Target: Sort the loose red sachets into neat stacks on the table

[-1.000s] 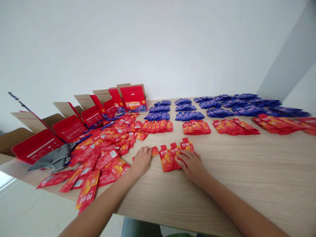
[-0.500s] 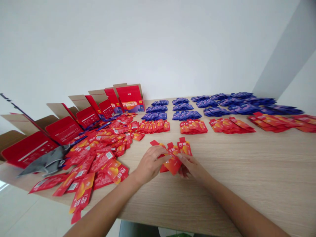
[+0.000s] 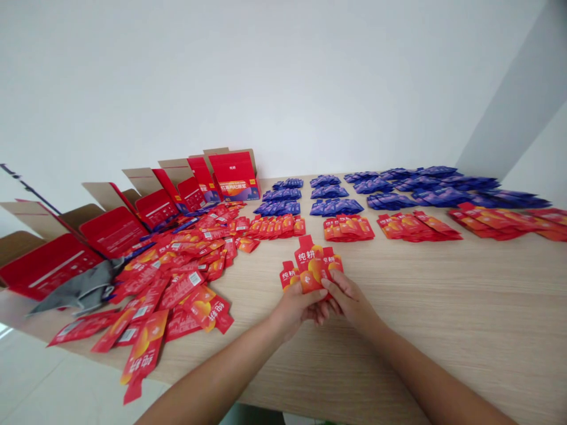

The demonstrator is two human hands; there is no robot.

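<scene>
Three red-and-orange sachets (image 3: 310, 262) are fanned out upright between my two hands, the middle one highest. My left hand (image 3: 297, 304) is closed on their lower left part, its thumb across the front. On the lower right, my right hand (image 3: 352, 298) is closed with the thumb pressed on the front; its other fingers are partly hidden behind the sachets. Both hands are close together over the near part of the wooden table (image 3: 398, 330). To their left spreads a loose heap of the same red sachets (image 3: 177, 277).
Open red cartons (image 3: 117, 230) line the left edge, with a printed carton (image 3: 234, 180) at the back. A grey cloth (image 3: 84, 289) lies by the heap. Stacks of blue sachets (image 3: 336, 206) stand along the wall, with red stacks (image 3: 348, 228) in front of them.
My left hand has moved right, closer to my right hand. The sachets, tilted before, now stand more upright with the middle one raised.
</scene>
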